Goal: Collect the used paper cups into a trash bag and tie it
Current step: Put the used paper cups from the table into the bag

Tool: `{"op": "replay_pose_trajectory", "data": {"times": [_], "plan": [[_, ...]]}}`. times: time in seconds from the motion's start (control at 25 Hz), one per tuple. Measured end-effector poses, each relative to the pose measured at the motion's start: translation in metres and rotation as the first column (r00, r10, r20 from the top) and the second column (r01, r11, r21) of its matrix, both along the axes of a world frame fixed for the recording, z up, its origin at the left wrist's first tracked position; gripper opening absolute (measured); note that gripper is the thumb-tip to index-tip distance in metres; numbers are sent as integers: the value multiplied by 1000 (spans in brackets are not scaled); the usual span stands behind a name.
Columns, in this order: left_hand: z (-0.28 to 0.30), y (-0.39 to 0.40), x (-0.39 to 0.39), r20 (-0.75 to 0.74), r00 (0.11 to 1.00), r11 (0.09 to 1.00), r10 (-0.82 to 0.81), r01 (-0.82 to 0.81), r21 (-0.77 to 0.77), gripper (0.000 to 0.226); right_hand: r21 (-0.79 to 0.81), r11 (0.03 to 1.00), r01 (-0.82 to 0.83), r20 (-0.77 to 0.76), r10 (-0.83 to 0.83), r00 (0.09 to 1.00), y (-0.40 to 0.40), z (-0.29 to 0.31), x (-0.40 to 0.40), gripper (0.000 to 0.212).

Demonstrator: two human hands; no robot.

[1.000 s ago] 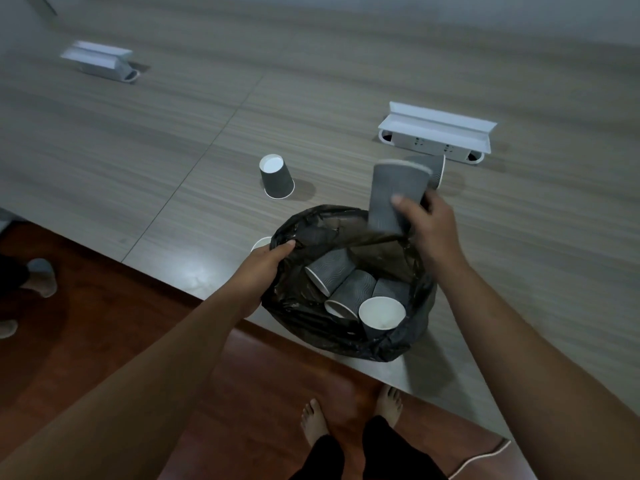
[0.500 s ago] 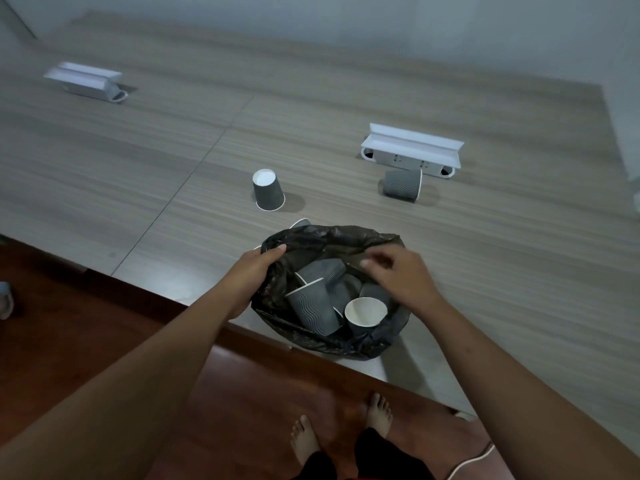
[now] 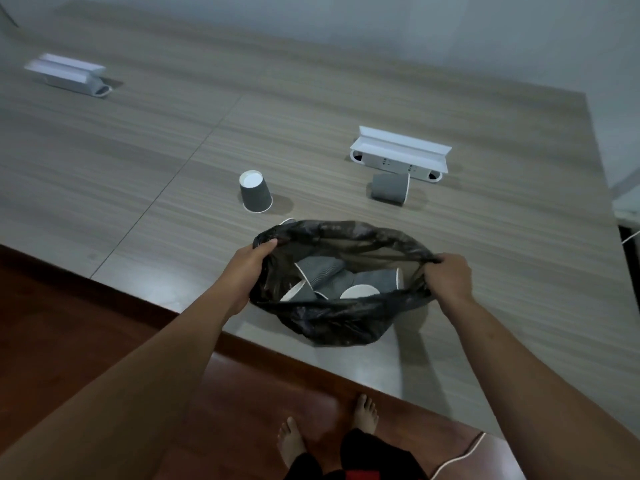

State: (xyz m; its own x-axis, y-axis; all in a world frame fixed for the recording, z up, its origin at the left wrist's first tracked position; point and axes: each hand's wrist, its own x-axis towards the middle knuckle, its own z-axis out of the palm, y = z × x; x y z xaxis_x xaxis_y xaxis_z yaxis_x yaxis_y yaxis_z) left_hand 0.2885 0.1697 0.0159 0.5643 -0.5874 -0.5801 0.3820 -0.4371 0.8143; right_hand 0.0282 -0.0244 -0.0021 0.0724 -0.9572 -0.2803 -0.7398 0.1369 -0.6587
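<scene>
Surface: wood-grain table (image 3: pixel 485 271), brown floor below.
Trash bag (image 3: pixel 332 320): black, held open at the table's near edge, grey cups (image 3: pixel 320 273) seen inside.
Left hand (image 3: pixel 247 268): fingers curled over the left rim.
Right hand (image 3: pixel 450 278): rim pinched in closed fingers.
Loose cups: upside-down cup (image 3: pixel 255 192); tipped cup (image 3: pixel 389 187) beside a white socket box (image 3: pixel 400 152).

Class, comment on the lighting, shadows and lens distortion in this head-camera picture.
Head view: dim, bluish light; soft shadows right of the upside-down cup and the bag; faint sheen on the table near its front edge; wide-angle lens stretches the forearms at the bottom corners.
</scene>
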Motion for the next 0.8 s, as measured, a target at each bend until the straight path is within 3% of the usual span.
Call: {"op": "replay_pose_trajectory", "data": {"times": [0.08,0.16,0.2,0.28,0.36,0.44,0.6,0.8], "plan": [[-7,-12,-10,31,999,1000,-14,14,23,25,129,977,-167,32,164,986,-11,-1,-10,11],[-13,-24,-18,60,998,999,-35,33,43,22,251,924,-289,148,258,955,-27,1,-14,32],[-13,-31,-20,61,998,999,-30,28,43,20,281,916,-287,194,238,952,-39,1,-15,46],[-8,-43,-21,43,999,1000,13,-14,24,17,186,963,-196,194,160,968,-70,-4,-10,57],[-6,-53,-21,28,999,999,44,-44,11,15,-16,981,-192,2,192,981,-106,-16,5,49],[-9,-61,-20,25,998,998,57,-57,16,15,-113,940,-321,-138,305,942,-135,-30,32,49],[-14,-66,-20,-15,992,990,128,-127,59,14,-135,796,-591,-412,497,764,-177,-61,87,62],[-22,-70,-28,-40,974,974,224,-222,47,12,-169,717,-676,-581,482,656,-214,-88,124,79]]}}
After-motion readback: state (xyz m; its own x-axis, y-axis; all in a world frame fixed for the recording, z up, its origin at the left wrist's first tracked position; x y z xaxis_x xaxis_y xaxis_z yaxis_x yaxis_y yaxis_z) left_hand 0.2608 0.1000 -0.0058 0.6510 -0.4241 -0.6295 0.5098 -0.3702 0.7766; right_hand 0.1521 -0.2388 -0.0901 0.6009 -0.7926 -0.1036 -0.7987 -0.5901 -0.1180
